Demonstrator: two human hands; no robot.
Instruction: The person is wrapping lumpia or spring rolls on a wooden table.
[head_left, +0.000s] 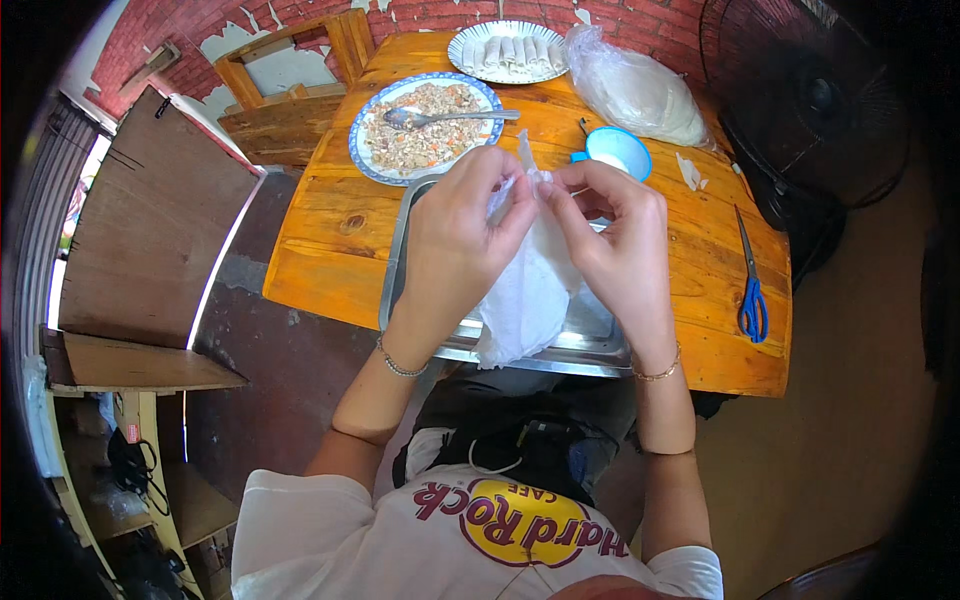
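Both hands meet over a rectangular metal tray (397, 255) at the table's near edge. Between the fingertips of my left hand (469, 217) and my right hand (619, 217) is a thin white wrapper sheet (525, 300), pinched near its upper end. The sheet hangs down over the tray, its lower end reaching the tray's near rim. Just beyond my left hand is a blue-rimmed plate (360, 154) of minced filling (427, 139) with orange bits, and a metal spoon (450, 116) lies on it. A light-blue cup (634, 154) with white contents stands past my right hand.
Several white rolls (514, 52) lie on a fluted plate (469, 71) at the far edge. Beside it sits a clear plastic bag (637, 86) with pale contents. Blue-handled scissors (752, 292) and a white scrap (690, 172) are on the right. A black fan (817, 97) stands beyond the table's right edge.
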